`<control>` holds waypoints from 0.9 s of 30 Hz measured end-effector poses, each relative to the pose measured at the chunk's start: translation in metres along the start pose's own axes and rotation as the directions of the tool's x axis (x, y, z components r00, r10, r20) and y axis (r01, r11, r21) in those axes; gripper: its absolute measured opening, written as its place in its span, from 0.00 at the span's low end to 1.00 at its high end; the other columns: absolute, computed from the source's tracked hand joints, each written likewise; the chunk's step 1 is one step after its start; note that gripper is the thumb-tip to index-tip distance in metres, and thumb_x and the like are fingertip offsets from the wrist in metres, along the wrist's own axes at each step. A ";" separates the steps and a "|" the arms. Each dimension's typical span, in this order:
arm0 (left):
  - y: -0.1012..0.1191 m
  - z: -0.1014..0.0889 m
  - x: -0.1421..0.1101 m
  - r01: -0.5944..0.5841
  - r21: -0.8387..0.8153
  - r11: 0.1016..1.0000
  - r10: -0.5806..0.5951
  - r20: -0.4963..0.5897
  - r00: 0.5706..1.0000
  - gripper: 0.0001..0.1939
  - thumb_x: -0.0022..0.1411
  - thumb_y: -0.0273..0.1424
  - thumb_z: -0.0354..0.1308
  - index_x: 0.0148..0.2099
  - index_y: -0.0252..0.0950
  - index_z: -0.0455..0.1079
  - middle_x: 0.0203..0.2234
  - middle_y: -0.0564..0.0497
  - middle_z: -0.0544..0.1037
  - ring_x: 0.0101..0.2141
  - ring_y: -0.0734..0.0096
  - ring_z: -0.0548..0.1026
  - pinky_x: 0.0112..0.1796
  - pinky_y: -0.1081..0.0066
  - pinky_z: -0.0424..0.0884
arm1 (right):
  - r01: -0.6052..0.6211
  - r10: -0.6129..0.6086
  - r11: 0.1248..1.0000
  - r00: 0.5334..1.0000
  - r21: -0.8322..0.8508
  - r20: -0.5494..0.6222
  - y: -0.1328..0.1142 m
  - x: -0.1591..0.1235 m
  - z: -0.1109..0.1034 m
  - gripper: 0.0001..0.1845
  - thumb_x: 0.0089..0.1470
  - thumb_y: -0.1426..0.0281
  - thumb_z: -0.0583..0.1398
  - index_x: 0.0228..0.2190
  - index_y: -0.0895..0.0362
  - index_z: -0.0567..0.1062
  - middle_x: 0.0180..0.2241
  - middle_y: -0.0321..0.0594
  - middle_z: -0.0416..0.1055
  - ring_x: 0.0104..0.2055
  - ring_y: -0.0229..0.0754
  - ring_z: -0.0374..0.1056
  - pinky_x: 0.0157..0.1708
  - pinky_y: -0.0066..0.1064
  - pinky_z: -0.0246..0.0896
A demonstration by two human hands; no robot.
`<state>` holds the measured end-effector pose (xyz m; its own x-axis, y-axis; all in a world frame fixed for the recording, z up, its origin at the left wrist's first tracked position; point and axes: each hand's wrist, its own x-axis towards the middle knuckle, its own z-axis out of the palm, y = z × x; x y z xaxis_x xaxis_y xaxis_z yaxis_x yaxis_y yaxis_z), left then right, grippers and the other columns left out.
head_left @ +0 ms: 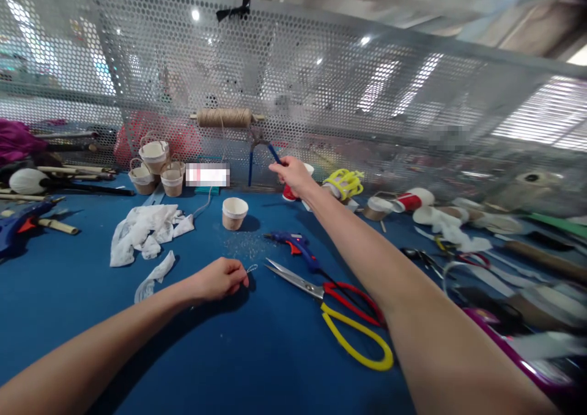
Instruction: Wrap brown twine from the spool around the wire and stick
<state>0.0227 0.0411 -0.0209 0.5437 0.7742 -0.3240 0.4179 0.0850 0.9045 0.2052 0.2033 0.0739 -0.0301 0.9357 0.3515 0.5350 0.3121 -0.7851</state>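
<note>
My right hand (293,173) reaches far across the blue table (257,348) and is closed on one blue handle of a pair of pliers (259,152) leaning at the mesh wall, just under a spool of brown twine (224,118). My left hand (220,279) rests on the table in a pinch, holding a small loop of thin wire (252,269). A paper cup (234,213) stands beyond it, with a scatter of tiny clear bits on the cloth between them.
Scissors with red and yellow handles (342,314) and a blue glue gun (296,247) lie between my arms. White cloth scraps (147,231) lie left, small cup baskets (156,164) behind them. More cups, tools and scraps crowd the right side. A perforated metal screen (321,97) bounds the back.
</note>
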 end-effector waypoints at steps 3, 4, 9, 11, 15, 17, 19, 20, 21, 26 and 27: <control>0.005 -0.005 -0.003 -0.093 -0.017 0.996 0.090 -0.125 0.988 0.12 0.55 0.38 0.48 0.26 0.34 0.59 0.13 0.61 0.56 0.14 0.84 0.52 0.16 0.79 0.47 | -0.038 0.041 0.992 0.999 0.118 -0.020 -0.021 -0.030 -0.019 0.15 0.49 0.67 0.55 0.19 0.55 0.54 0.14 0.24 0.48 0.14 0.27 0.44 0.14 0.22 0.40; 0.008 -0.007 -0.004 -0.147 -0.031 0.989 0.138 -0.205 0.969 0.12 0.54 0.38 0.50 0.26 0.34 0.58 0.13 0.61 0.55 0.14 0.84 0.52 0.17 0.79 0.47 | -0.050 0.051 0.987 0.999 0.151 -0.007 -0.028 -0.044 -0.025 0.16 0.50 0.67 0.54 0.18 0.55 0.52 0.14 0.25 0.48 0.14 0.27 0.43 0.13 0.21 0.39; 0.024 -0.016 -0.016 -0.331 0.060 0.942 0.324 -0.429 0.843 0.14 0.54 0.38 0.51 0.38 0.33 0.60 0.14 0.61 0.56 0.16 0.82 0.52 0.18 0.77 0.47 | -0.260 0.146 0.835 0.955 0.486 0.260 -0.059 -0.133 -0.043 0.18 0.48 0.64 0.58 0.19 0.57 0.55 0.16 0.27 0.51 0.14 0.25 0.43 0.12 0.19 0.33; 0.027 -0.012 -0.022 -0.361 0.156 0.919 0.393 -0.400 0.828 0.17 0.54 0.40 0.51 0.41 0.32 0.62 0.15 0.60 0.57 0.17 0.81 0.53 0.19 0.77 0.49 | -0.364 0.175 0.750 0.914 0.552 0.365 -0.064 -0.167 -0.044 0.18 0.46 0.62 0.60 0.19 0.57 0.56 0.16 0.27 0.52 0.14 0.25 0.43 0.12 0.19 0.33; 0.029 0.003 -0.033 -0.380 0.305 0.873 0.457 -0.244 0.855 0.19 0.57 0.42 0.45 0.29 0.32 0.66 0.16 0.57 0.59 0.19 0.79 0.56 0.21 0.76 0.52 | -0.463 0.188 0.652 0.866 0.601 0.463 -0.061 -0.208 -0.040 0.18 0.48 0.62 0.59 0.19 0.57 0.58 0.16 0.27 0.53 0.14 0.25 0.44 0.11 0.20 0.35; 0.029 0.010 -0.036 -0.351 0.332 0.875 0.432 -0.210 0.877 0.20 0.58 0.42 0.43 0.26 0.32 0.64 0.16 0.57 0.60 0.19 0.79 0.57 0.22 0.76 0.53 | -0.467 0.172 0.618 0.865 0.632 0.471 -0.056 -0.215 -0.037 0.17 0.48 0.62 0.59 0.19 0.57 0.58 0.15 0.27 0.53 0.14 0.26 0.44 0.11 0.20 0.35; 0.031 0.015 -0.038 -0.308 0.334 0.891 0.387 -0.202 0.900 0.20 0.58 0.42 0.43 0.25 0.33 0.63 0.16 0.56 0.62 0.20 0.78 0.59 0.23 0.76 0.54 | -0.452 0.163 0.589 0.879 0.670 0.449 -0.050 -0.217 -0.032 0.17 0.46 0.62 0.61 0.19 0.58 0.60 0.15 0.28 0.54 0.14 0.25 0.45 0.11 0.19 0.35; 0.033 0.017 -0.038 -0.286 0.333 0.898 0.362 -0.193 0.912 0.20 0.58 0.42 0.43 0.24 0.33 0.63 0.16 0.56 0.63 0.20 0.77 0.60 0.23 0.76 0.55 | -0.447 0.163 0.581 0.883 0.680 0.441 -0.048 -0.216 -0.029 0.17 0.45 0.63 0.62 0.19 0.59 0.61 0.16 0.29 0.56 0.14 0.25 0.47 0.11 0.19 0.36; 0.034 0.018 -0.038 -0.265 0.332 0.905 0.338 -0.182 0.924 0.20 0.58 0.42 0.43 0.24 0.33 0.63 0.16 0.55 0.64 0.20 0.77 0.61 0.23 0.75 0.56 | -0.456 0.164 0.580 0.877 0.675 0.452 -0.045 -0.216 -0.026 0.16 0.43 0.64 0.63 0.18 0.59 0.62 0.16 0.29 0.58 0.15 0.25 0.49 0.12 0.19 0.38; 0.038 0.020 -0.038 -0.241 0.332 0.912 0.316 -0.192 0.929 0.19 0.57 0.42 0.43 0.24 0.33 0.62 0.16 0.55 0.64 0.21 0.76 0.62 0.24 0.75 0.57 | -0.447 0.182 0.586 0.885 0.676 0.428 -0.038 -0.212 -0.015 0.16 0.39 0.64 0.65 0.17 0.60 0.65 0.16 0.32 0.63 0.15 0.26 0.52 0.13 0.21 0.42; 0.037 0.020 -0.038 -0.240 0.333 0.912 0.317 -0.200 0.927 0.19 0.57 0.42 0.43 0.25 0.33 0.62 0.16 0.55 0.64 0.21 0.76 0.62 0.24 0.75 0.57 | -0.445 0.187 0.586 0.888 0.678 0.421 -0.038 -0.212 -0.014 0.17 0.40 0.62 0.64 0.16 0.60 0.65 0.16 0.32 0.63 0.15 0.27 0.52 0.13 0.21 0.42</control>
<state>0.0320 0.0021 0.0194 0.4914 0.8699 0.0418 0.4930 -0.3174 0.8101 0.2034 -0.0096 0.0362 -0.2819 0.9582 -0.0494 -0.2453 -0.1218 -0.9618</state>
